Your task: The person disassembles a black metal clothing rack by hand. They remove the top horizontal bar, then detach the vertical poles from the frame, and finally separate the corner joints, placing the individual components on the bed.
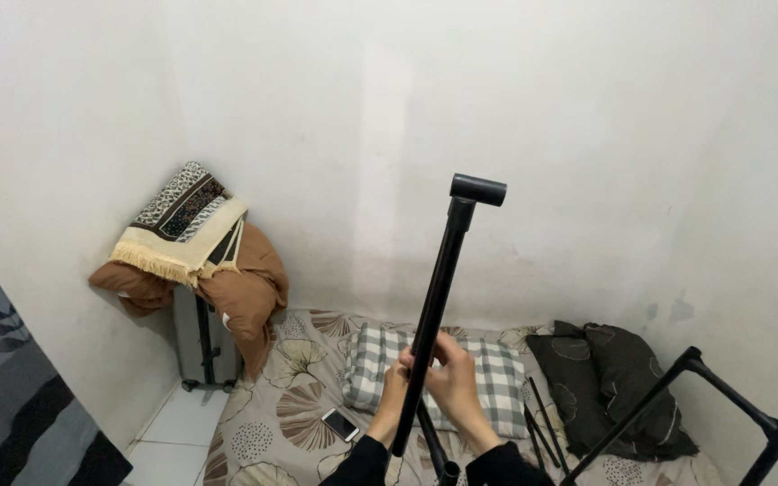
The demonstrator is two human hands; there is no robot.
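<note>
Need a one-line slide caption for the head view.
Both hands, left hand and right hand, grip a black metal tube with a T-shaped connector above a checked grey-and-white pillow on a floral bedsheet.

One screen shows: a smartphone [340,424] lying face up on the bed [299,396], just to the left of and slightly below the left hand [395,396]. It is a slim, pale-edged rectangle with a dark, unlit screen, set diagonally.
</note>
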